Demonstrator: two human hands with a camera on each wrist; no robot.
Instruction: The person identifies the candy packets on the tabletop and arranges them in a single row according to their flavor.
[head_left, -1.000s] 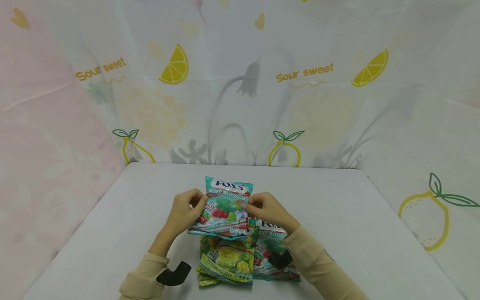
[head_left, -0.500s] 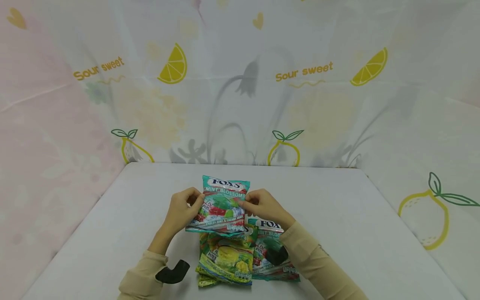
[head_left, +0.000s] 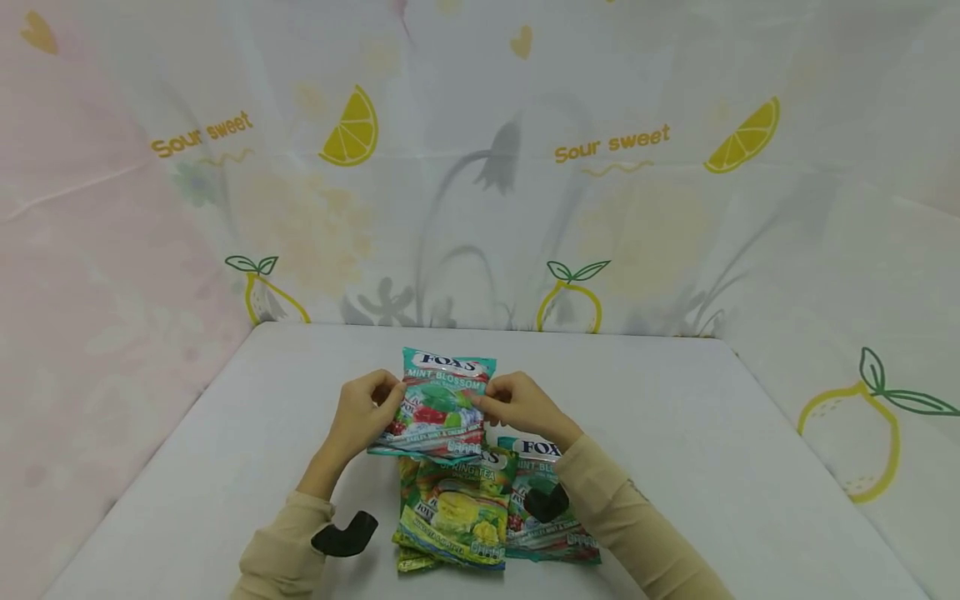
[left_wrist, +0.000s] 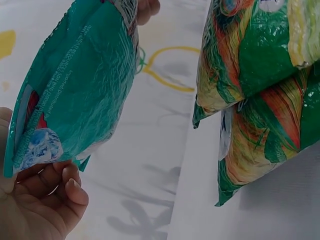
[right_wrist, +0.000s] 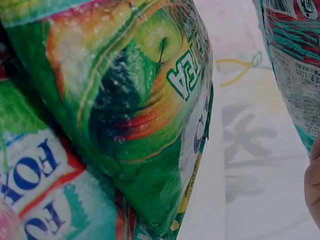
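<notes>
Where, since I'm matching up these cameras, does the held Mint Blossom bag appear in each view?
Head: Mint Blossom bag below and slightly left of centre, between left hand and right hand.
Left wrist: upper left, teal side showing.
Right wrist: upper right, cut off by the edge.
Shared landmark: green Spring Tea pile, lower centre, right and left respectively.

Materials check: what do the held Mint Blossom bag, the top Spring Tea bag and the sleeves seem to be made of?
Mint Blossom bag: probably thin plastic film, glossy, since it wrinkles finely and catches light.
Spring Tea bag: likely similar film, shiny, with small bright glints on its creases.
Sleeves: apparently matte beige cloth, judging by soft folds and no shine; fibre can't be told.
</notes>
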